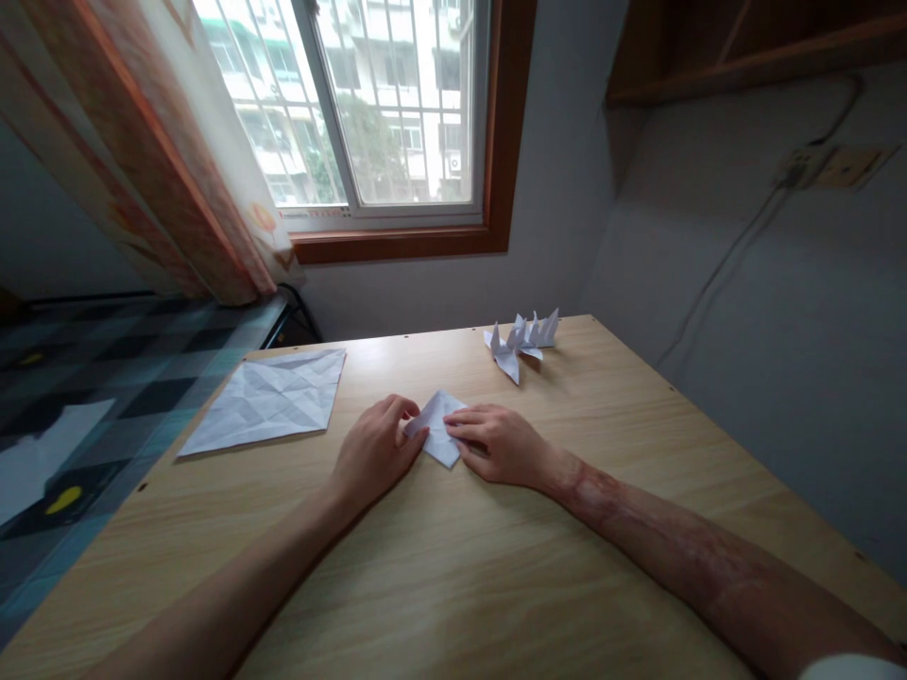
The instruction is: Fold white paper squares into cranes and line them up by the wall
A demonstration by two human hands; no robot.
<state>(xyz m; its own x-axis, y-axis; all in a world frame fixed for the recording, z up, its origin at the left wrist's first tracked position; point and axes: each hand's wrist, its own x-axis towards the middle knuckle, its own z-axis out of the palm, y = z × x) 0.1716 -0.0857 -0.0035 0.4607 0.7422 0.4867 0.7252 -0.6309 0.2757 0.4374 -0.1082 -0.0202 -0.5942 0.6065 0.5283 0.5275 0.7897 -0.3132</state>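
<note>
A small folded piece of white paper [440,448] lies on the wooden table between my hands, one corner pointing away from me. My left hand [379,444] pinches its left corner between thumb and curled fingers. On the right side, my right hand [496,442] rests with its fingertips on the paper, fingers stretched forward and thumb near the lower right edge. Several white folded-paper figures [511,349] with pointed tips stand farther back to the right. To the left lies a creased, unfolded sheet of white paper [276,397].
The wooden table [439,586] reaches back towards a barred window [397,104]. At left, a bed with a checked cover [177,331] holds another white sheet [53,453]. A cable [723,269] hangs from a wall socket [843,168], below a wooden shelf [765,68].
</note>
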